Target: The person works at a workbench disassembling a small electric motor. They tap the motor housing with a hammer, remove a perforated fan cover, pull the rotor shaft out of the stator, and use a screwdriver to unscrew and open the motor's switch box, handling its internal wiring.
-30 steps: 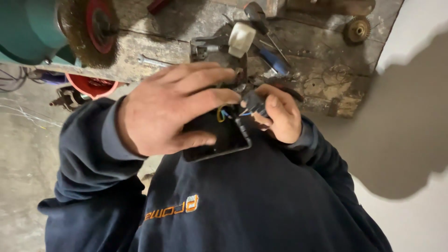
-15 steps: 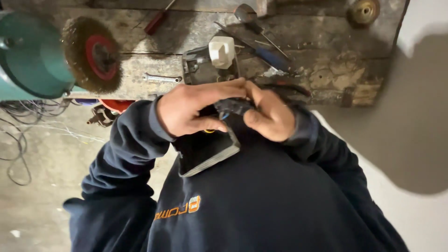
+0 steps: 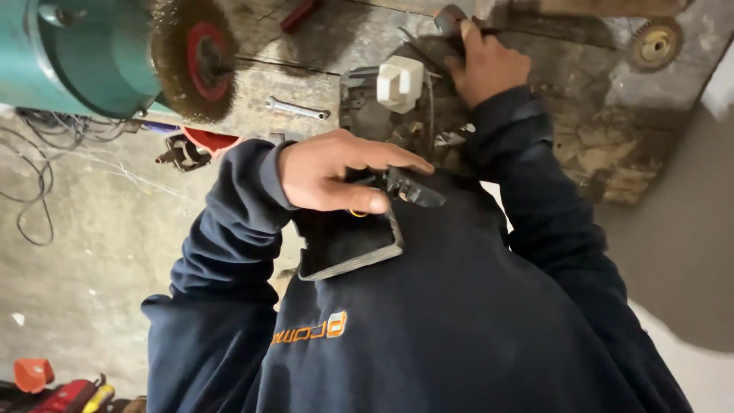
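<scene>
— Black flat part (image 3: pixel 348 245) sits against the chest, pinched in the left hand (image 3: pixel 332 172); one-handed, it could slip.

— Right hand (image 3: pixel 485 69)?

— Farther off on the counter (image 3: pixel 306 84), fingers closed over a dark tool (image 3: pixel 449 17) near clutter it could knock.

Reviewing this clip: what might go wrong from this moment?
1. The left hand alone pinches the dark flat panel by its top, held against the sweatshirt; its lower end hangs unsupported, so it may slip and drop.
2. The right hand reaches among cluttered metal parts on the worn bench; fingers might catch on an edge.
3. The wire wheel sits exposed beside the left sleeve; if it were spinning, fabric might snag.
</scene>
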